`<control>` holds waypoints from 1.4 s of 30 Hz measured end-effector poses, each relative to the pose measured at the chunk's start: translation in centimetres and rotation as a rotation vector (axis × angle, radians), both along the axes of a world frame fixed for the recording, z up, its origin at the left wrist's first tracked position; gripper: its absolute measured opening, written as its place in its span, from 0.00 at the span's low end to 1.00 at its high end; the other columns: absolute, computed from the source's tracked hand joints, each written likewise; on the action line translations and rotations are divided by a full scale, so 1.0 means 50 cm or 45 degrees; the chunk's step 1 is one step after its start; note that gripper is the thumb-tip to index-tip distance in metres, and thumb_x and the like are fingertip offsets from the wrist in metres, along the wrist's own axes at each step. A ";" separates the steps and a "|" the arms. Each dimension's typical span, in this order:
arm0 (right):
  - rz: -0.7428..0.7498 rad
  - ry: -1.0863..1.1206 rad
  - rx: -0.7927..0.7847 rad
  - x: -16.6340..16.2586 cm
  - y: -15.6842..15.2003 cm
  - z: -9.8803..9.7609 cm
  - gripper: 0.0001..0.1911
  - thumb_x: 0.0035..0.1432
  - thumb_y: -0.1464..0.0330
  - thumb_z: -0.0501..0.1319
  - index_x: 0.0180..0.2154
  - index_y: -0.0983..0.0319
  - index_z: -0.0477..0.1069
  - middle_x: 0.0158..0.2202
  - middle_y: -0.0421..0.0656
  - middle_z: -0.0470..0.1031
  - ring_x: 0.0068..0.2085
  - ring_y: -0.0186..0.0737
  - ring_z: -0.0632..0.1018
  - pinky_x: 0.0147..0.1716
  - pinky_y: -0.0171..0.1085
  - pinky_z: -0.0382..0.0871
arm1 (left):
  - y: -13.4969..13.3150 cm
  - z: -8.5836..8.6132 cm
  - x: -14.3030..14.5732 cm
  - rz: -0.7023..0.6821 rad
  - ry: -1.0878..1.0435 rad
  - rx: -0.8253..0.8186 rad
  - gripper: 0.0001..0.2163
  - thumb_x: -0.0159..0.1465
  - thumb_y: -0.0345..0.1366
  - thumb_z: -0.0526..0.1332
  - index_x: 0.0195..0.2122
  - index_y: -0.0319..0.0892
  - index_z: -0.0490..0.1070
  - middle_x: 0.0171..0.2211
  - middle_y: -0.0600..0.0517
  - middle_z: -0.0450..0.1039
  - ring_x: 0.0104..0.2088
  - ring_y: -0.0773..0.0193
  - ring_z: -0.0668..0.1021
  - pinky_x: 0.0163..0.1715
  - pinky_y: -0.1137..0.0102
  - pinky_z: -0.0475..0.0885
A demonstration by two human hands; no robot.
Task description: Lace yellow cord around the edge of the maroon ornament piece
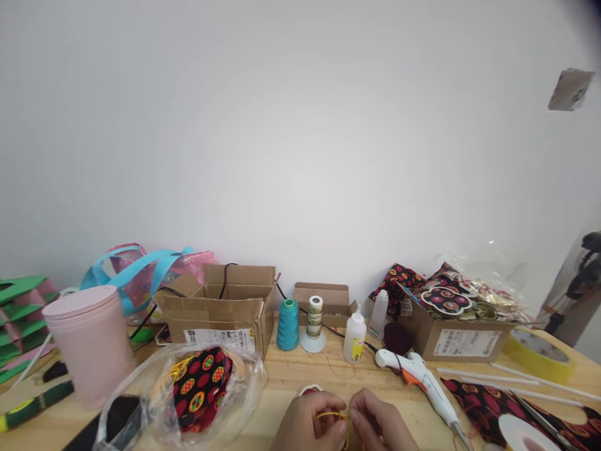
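Observation:
At the bottom middle, both hands meet over the table. My left hand (307, 425) is closed, pinching a thin yellow cord (331, 414) that loops across its fingers. My right hand (381, 423) has its fingertips pressed together on the same cord, almost touching the left thumb. Part of the cord hangs below the fingers and leaves the picture. Just behind my left hand, a small piece with a pale edge and dark red middle (310, 389) shows partly; the hand hides the rest.
Left are a clear plastic bag (251, 379) with patterned fabric, a pink tumbler (89, 347) and an open carton (213, 316). Ahead stand a teal thread cone (288, 326) and a glue bottle (355, 338). Right lie a hot glue gun (429, 385), scissors (539, 418) and a filled box (462, 341).

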State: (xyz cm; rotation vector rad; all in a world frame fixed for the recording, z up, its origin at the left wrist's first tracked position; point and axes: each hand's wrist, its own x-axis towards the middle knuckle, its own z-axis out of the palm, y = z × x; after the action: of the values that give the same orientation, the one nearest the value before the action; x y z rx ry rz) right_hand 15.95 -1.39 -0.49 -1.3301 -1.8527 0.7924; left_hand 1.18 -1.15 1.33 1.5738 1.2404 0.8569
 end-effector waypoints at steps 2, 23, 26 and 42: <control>0.025 -0.027 0.012 -0.003 -0.001 0.003 0.19 0.51 0.55 0.47 0.23 0.62 0.63 0.16 0.36 0.60 0.20 0.31 0.60 0.18 0.28 0.53 | 0.003 -0.007 0.002 -0.007 -0.051 -0.042 0.08 0.46 0.30 0.57 0.27 0.36 0.72 0.21 0.53 0.69 0.23 0.67 0.70 0.23 0.75 0.64; -0.038 -0.165 0.073 -0.002 0.010 -0.006 0.14 0.52 0.62 0.46 0.22 0.62 0.62 0.18 0.38 0.63 0.21 0.32 0.63 0.19 0.28 0.55 | 0.011 -0.033 0.011 -0.004 -0.331 -0.235 0.05 0.44 0.31 0.60 0.23 0.37 0.66 0.15 0.58 0.64 0.18 0.70 0.68 0.18 0.76 0.59; -0.034 -0.151 0.074 -0.002 0.009 -0.008 0.13 0.52 0.62 0.46 0.22 0.62 0.61 0.18 0.38 0.62 0.21 0.32 0.63 0.20 0.28 0.55 | 0.010 -0.029 0.007 -0.020 -0.347 -0.228 0.06 0.45 0.34 0.60 0.22 0.36 0.66 0.14 0.58 0.63 0.16 0.71 0.66 0.17 0.76 0.57; 0.009 -0.067 0.043 -0.001 0.013 -0.015 0.15 0.53 0.60 0.45 0.23 0.63 0.61 0.18 0.38 0.61 0.22 0.33 0.62 0.20 0.29 0.55 | 0.017 -0.033 -0.001 -0.002 -0.293 -0.168 0.12 0.46 0.39 0.60 0.23 0.33 0.72 0.16 0.54 0.66 0.18 0.70 0.66 0.18 0.76 0.58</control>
State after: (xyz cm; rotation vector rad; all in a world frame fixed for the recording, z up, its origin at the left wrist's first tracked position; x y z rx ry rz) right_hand 15.88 -0.75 -1.24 -1.3356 -1.9047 0.7331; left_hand 1.14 -0.29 -0.30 1.3312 1.1067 0.9086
